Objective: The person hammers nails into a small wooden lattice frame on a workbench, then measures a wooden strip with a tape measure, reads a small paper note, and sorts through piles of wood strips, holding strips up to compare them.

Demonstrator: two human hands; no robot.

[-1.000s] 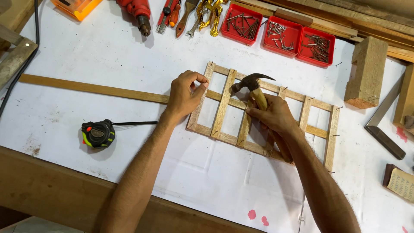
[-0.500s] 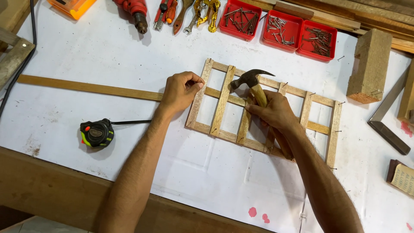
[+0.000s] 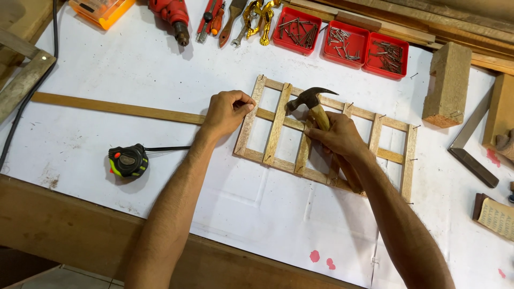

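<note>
A small lattice frame of thin wooden strips [image 3: 278, 126] lies flat on the white-covered bench. My left hand [image 3: 225, 112] rests closed against the frame's left end strip, fingertips pinched at the strip, and whether they hold something I cannot tell. My right hand [image 3: 340, 136] grips the wooden handle of a claw hammer [image 3: 309, 99], whose dark metal head hovers just above the frame's upper rail near the second upright. Small nails stick out along the frame's right edge.
A black and green tape measure [image 3: 128, 160] with its tape pulled out lies at the left. A long wooden strip [image 3: 118, 107] runs leftward. Three red trays of nails [image 3: 345, 43], hand tools, a red drill [image 3: 171, 16], a wood block [image 3: 447, 83] and a square [image 3: 471, 155] ring the area.
The hammer head has shifted slightly over the upper rail. My left hand has stayed at the frame's left end.
</note>
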